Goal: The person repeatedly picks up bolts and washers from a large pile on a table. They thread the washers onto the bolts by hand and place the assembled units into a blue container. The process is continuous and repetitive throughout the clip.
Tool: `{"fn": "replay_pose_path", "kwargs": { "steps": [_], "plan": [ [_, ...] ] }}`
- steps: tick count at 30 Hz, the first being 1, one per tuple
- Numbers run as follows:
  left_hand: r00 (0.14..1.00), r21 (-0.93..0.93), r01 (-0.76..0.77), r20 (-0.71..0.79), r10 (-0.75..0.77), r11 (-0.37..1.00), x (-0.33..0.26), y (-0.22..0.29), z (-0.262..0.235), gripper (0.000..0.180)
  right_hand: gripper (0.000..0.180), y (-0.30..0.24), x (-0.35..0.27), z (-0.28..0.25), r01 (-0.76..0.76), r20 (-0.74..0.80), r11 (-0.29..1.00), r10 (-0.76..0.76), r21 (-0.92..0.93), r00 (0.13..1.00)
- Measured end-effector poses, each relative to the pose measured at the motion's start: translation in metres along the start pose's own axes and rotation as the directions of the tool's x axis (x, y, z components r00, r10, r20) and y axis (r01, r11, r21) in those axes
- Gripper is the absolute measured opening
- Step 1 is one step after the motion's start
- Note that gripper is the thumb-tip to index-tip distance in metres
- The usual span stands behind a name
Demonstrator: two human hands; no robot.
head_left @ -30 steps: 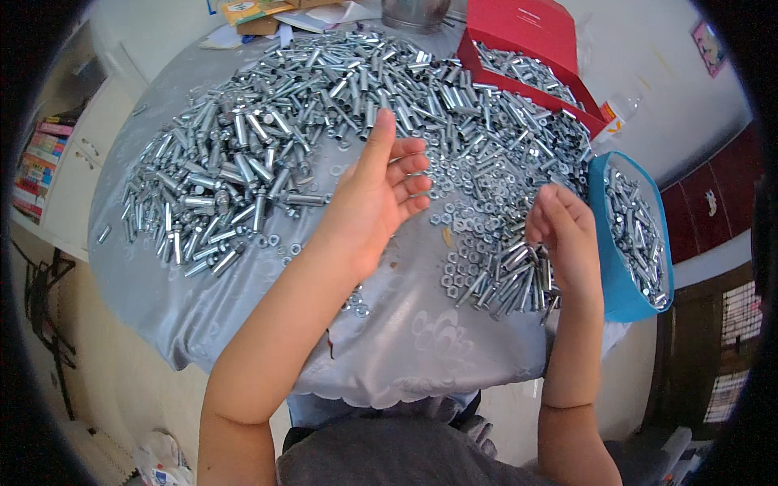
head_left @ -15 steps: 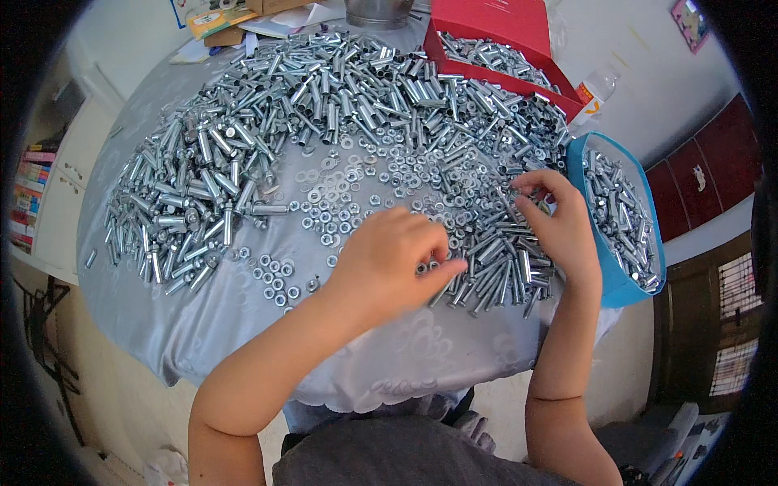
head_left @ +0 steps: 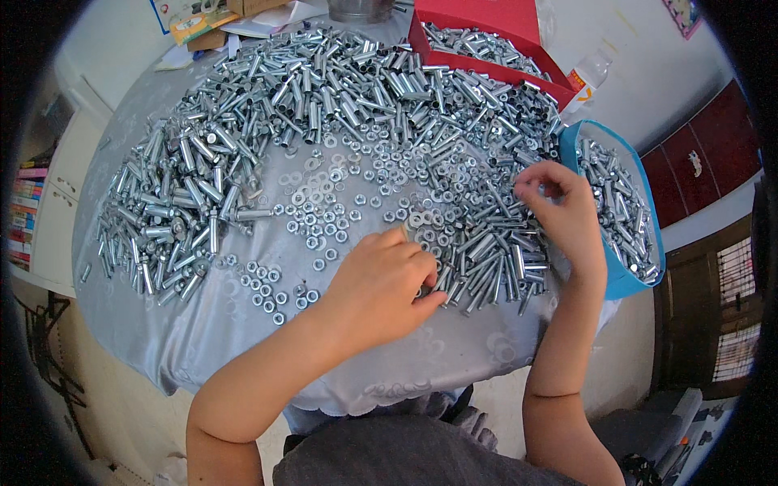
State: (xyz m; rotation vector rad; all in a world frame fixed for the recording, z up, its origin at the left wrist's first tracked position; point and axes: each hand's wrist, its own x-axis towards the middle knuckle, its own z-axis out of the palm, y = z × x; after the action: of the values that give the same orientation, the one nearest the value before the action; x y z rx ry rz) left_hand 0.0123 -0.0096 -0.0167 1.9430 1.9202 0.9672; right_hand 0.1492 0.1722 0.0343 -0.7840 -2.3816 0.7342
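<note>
My left hand (head_left: 379, 285) hovers low over the near edge of the nuts, its fingers curled in toward the thumb. Whatever lies inside that curl is hidden. To the right, my right hand (head_left: 561, 212) is above a heap of thin bolts (head_left: 490, 271), thumb and fingertips drawn together in a pinch; I cannot make out anything between them. Loose hex nuts (head_left: 312, 229) and flat washers (head_left: 301, 197) spread across the middle of the table. Behind them lies a long bank of metal sleeves (head_left: 344, 101).
Sleeve anchor bolts (head_left: 182, 174) are piled at the left. A blue container (head_left: 628, 279) full of metal fasteners stands at the right, close to my right hand. Behind are a red box (head_left: 478, 69) with metal parts, a plastic bottle (head_left: 592, 71) and a metal bucket (head_left: 361, 8).
My left hand has shifted slightly left and down, its index finger now reaching farther forward. My right hand has moved slightly right, and its fingertips have come closer together. The view has shifted slightly.
</note>
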Motion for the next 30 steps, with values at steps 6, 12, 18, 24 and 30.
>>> {"fn": "replay_pose_path", "kwargs": {
  "steps": [6, 12, 18, 24, 30],
  "plan": [
    [1.0, 0.021, -0.022, 0.021, 0.022, 1.0, 0.002, -0.001, -0.001, 0.014, 0.023, -0.012, -0.006, -0.003, 0.328, 0.426, 0.944, -0.289, -0.019, 0.857],
    [0.997, 0.136, -0.043, -0.056, 0.051, 0.99, 0.0, -0.005, 0.004, 0.013, 0.024, -0.012, -0.007, 0.003, 0.318, 0.486, 0.943, -0.235, -0.095, 0.842],
    [0.974, -0.36, 0.144, -0.112, -0.196, 0.922, 0.001, 0.001, -0.019, 0.015, 0.021, -0.015, -0.008, 0.022, 0.496, 0.374, 0.867, -0.445, -0.048, 0.814],
    [0.919, -0.867, -0.02, -0.212, -0.332, 0.498, 0.011, 0.002, -0.024, 0.024, 0.02, -0.025, -0.007, 0.037, 0.449, 0.22, 0.885, -0.465, 0.122, 0.857],
    [0.901, -0.851, -0.207, -0.358, -0.246, 0.482, 0.015, 0.0, -0.024, 0.042, 0.02, -0.034, -0.013, 0.044, 0.304, 0.188, 0.874, -0.394, 0.378, 0.9]
  ]
}}
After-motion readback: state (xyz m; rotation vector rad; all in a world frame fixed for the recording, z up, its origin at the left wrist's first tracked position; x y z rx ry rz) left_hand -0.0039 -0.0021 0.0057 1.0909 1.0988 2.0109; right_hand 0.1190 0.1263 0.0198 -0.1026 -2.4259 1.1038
